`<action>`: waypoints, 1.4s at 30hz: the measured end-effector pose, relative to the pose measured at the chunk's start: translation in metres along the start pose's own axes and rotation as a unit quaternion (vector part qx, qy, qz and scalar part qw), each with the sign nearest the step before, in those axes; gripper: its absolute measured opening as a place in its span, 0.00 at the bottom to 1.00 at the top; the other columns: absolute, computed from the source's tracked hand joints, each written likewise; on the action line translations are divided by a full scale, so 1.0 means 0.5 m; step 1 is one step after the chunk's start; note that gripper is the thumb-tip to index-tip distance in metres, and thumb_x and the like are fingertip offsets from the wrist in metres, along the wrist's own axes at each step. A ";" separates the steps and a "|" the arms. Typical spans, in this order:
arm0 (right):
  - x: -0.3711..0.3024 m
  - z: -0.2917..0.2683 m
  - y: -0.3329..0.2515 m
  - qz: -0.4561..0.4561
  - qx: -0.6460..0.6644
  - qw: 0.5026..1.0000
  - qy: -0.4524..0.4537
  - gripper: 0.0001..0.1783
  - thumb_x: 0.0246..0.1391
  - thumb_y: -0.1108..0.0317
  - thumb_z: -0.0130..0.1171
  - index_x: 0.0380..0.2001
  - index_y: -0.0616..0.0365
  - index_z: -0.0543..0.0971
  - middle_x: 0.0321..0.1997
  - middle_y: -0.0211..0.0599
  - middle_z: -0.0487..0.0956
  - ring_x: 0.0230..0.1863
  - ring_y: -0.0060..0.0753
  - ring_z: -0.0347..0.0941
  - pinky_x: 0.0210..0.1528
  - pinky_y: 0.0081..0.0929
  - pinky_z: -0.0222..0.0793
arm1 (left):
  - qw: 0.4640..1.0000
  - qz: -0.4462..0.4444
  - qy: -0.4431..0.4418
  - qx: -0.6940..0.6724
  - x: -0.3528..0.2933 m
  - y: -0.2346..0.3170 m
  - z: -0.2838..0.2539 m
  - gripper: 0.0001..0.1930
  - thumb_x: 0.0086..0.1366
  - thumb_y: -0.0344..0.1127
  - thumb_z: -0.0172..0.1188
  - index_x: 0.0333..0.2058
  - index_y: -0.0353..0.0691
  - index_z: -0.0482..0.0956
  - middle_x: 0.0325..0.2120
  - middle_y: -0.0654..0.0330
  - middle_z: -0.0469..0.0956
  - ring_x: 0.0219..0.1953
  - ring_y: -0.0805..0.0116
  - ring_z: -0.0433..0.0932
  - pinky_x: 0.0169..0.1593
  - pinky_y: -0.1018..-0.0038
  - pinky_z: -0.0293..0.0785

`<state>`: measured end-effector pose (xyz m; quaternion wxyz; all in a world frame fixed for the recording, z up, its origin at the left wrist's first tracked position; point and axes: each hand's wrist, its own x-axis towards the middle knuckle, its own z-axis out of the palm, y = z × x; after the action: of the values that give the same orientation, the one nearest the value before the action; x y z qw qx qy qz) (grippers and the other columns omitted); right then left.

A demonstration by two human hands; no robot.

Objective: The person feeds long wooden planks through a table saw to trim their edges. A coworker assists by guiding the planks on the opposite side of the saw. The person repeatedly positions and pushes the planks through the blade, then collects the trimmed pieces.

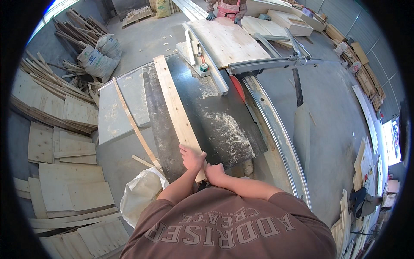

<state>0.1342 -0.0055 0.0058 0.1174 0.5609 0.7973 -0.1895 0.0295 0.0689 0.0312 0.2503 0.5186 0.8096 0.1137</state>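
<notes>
Left hand (192, 158), right hand (214, 174): grips clamped on near-end edges of long pale wooden board (175, 103); sawdust-strewn open room rightward on flat black counter (197, 113).

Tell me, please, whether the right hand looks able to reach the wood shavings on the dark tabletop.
Probably yes: nothing visible lies between the right hand and the wood shavings, though it is touching the pale board.
</notes>
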 end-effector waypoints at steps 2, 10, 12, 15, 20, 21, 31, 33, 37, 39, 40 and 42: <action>-0.001 -0.003 0.000 0.000 0.002 1.000 -0.003 0.13 0.55 0.64 0.59 0.40 0.61 0.77 0.29 0.40 0.86 0.30 0.42 0.85 0.33 0.44 0.68 | 1.000 0.000 -0.002 0.001 0.000 0.000 0.000 0.67 0.49 0.49 0.76 0.70 0.21 0.35 0.64 0.37 0.58 0.60 0.40 0.71 0.58 0.56 0.76; -0.001 -0.007 -0.001 0.006 0.008 1.000 -0.006 0.14 0.56 0.63 0.59 0.41 0.62 0.77 0.30 0.40 0.86 0.30 0.43 0.85 0.34 0.44 0.69 | 1.000 -0.001 -0.003 -0.003 0.003 -0.003 0.003 0.67 0.49 0.49 0.76 0.71 0.21 0.35 0.65 0.37 0.58 0.61 0.41 0.71 0.58 0.56 0.76; -0.002 -0.007 0.000 0.005 0.007 1.000 -0.003 0.14 0.55 0.63 0.60 0.41 0.61 0.77 0.29 0.40 0.86 0.30 0.42 0.85 0.33 0.44 0.69 | 1.000 -0.006 -0.007 0.001 0.003 0.001 0.002 0.67 0.49 0.49 0.76 0.71 0.22 0.35 0.65 0.37 0.58 0.61 0.41 0.71 0.58 0.56 0.76; 0.001 -0.001 0.001 0.008 0.005 1.000 0.001 0.14 0.55 0.62 0.60 0.40 0.61 0.77 0.29 0.40 0.86 0.30 0.42 0.85 0.33 0.44 0.69 | 1.000 -0.008 -0.009 0.002 0.004 0.001 0.003 0.67 0.49 0.49 0.76 0.71 0.22 0.35 0.65 0.37 0.58 0.61 0.41 0.71 0.58 0.56 0.76; 0.001 -0.002 0.001 0.007 0.003 1.000 -0.001 0.15 0.55 0.62 0.61 0.40 0.61 0.77 0.29 0.40 0.86 0.29 0.42 0.85 0.33 0.44 0.69 | 1.000 -0.005 -0.004 -0.001 0.005 -0.001 0.007 0.67 0.49 0.49 0.76 0.71 0.22 0.35 0.65 0.37 0.58 0.60 0.41 0.71 0.58 0.55 0.76; 0.001 -0.003 0.000 0.008 0.004 1.000 -0.003 0.15 0.55 0.62 0.61 0.40 0.62 0.77 0.29 0.40 0.86 0.29 0.42 0.85 0.33 0.44 0.69 | 1.000 -0.005 0.000 -0.002 0.006 -0.003 0.009 0.67 0.48 0.50 0.76 0.71 0.23 0.35 0.65 0.36 0.58 0.60 0.40 0.72 0.58 0.54 0.76; -0.002 -0.015 0.002 0.003 0.013 1.000 -0.019 0.16 0.55 0.62 0.62 0.41 0.62 0.77 0.31 0.41 0.86 0.32 0.43 0.85 0.35 0.44 0.69 | 1.000 -0.008 -0.005 -0.003 0.003 0.003 0.002 0.67 0.49 0.49 0.76 0.71 0.22 0.35 0.65 0.37 0.58 0.61 0.40 0.71 0.59 0.56 0.76; 0.001 -0.011 0.001 0.010 0.004 1.000 -0.015 0.15 0.55 0.62 0.61 0.40 0.62 0.77 0.31 0.41 0.86 0.32 0.43 0.85 0.35 0.44 0.69 | 1.000 -0.008 -0.007 -0.003 0.004 0.003 0.003 0.67 0.49 0.49 0.76 0.71 0.22 0.35 0.65 0.37 0.58 0.61 0.40 0.71 0.59 0.56 0.76; 0.000 -0.009 0.000 0.013 -0.003 1.000 -0.008 0.13 0.55 0.64 0.60 0.40 0.61 0.77 0.30 0.41 0.86 0.32 0.43 0.85 0.35 0.45 0.70 | 1.000 -0.006 -0.006 -0.004 0.006 0.000 0.007 0.66 0.50 0.49 0.76 0.71 0.22 0.35 0.65 0.37 0.58 0.61 0.41 0.71 0.59 0.56 0.76; -0.001 -0.006 0.001 0.016 -0.003 1.000 -0.002 0.13 0.55 0.63 0.60 0.40 0.60 0.77 0.30 0.40 0.86 0.31 0.43 0.85 0.34 0.44 0.70 | 1.000 -0.007 -0.009 -0.002 0.004 0.004 0.005 0.67 0.50 0.49 0.76 0.71 0.22 0.35 0.65 0.37 0.58 0.61 0.41 0.71 0.59 0.56 0.76; -0.002 -0.005 0.001 0.017 -0.003 1.000 0.001 0.13 0.55 0.62 0.61 0.39 0.59 0.77 0.30 0.40 0.86 0.31 0.43 0.85 0.34 0.44 0.70 | 1.000 -0.007 -0.011 -0.001 0.004 0.005 0.005 0.67 0.50 0.50 0.76 0.71 0.22 0.35 0.66 0.37 0.58 0.61 0.41 0.71 0.59 0.56 0.76; -0.003 0.002 0.003 0.011 -0.008 1.000 0.022 0.14 0.55 0.61 0.62 0.39 0.59 0.77 0.30 0.40 0.86 0.31 0.42 0.85 0.33 0.43 0.70 | 1.000 -0.001 0.011 -0.003 0.009 -0.007 0.018 0.67 0.49 0.50 0.76 0.71 0.23 0.35 0.65 0.37 0.59 0.59 0.40 0.73 0.58 0.55 0.76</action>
<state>0.1361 -0.0065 0.0053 0.1060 0.5727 0.7950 -0.1696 0.0301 0.0707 0.0207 0.2429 0.5160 0.8124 0.1212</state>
